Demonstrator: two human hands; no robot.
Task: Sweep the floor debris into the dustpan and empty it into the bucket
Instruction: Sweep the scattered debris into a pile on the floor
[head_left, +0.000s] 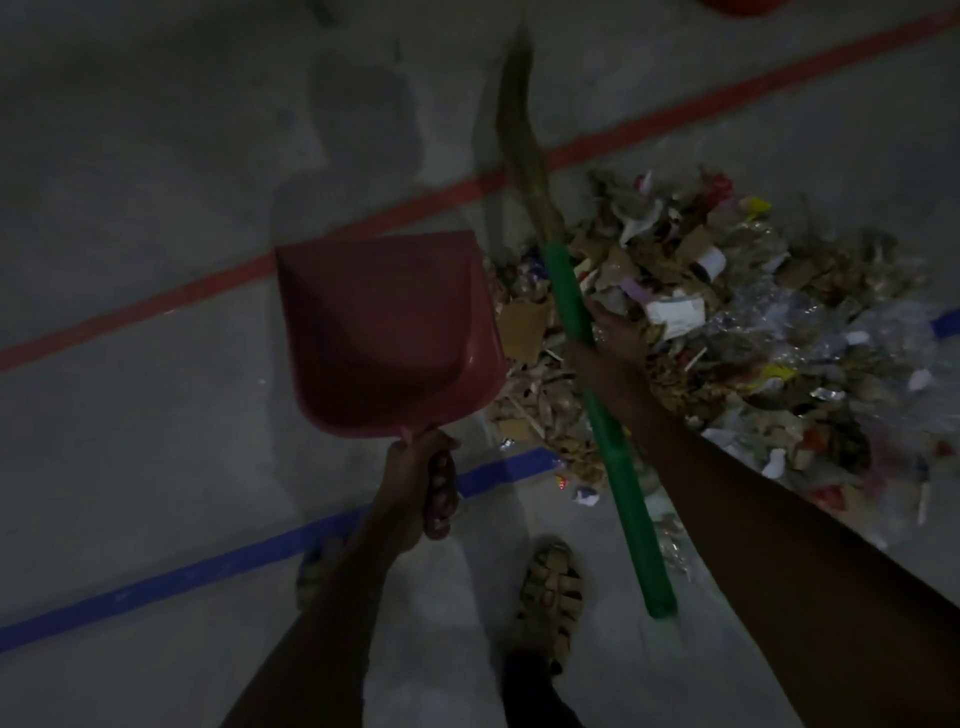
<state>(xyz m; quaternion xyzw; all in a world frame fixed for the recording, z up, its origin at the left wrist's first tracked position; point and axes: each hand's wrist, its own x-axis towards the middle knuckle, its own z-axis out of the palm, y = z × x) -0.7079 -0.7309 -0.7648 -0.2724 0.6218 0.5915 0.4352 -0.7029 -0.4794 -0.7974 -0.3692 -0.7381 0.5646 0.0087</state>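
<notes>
The debris (701, 332) lies in one loose heap of cardboard scraps, paper and clear plastic on the floor (156, 156), and everything else sits around that heap. Just left of it, and raised off the ground, hangs the red dustpan (384, 332), empty as far as I can see; the left hand (415, 488) has its fingers wrapped tight round the handle, mouth pointing away, probably ready to be set down at the heap's edge. Across the heap's left side slants the broom (582, 332). The right hand (608, 338) is closed about its green handle partway along, bristles angled up and beyond the heap, so no sweep looks under way yet.

Nearer than the heap stands a sandalled foot (550, 597). A blue line (234, 561) runs under the heap's near edge, a red line (260, 270) past its far edge. Well beyond, at the top of view, a red rim (743, 5) shows, perhaps the bucket. The concrete is grey and the room dim.
</notes>
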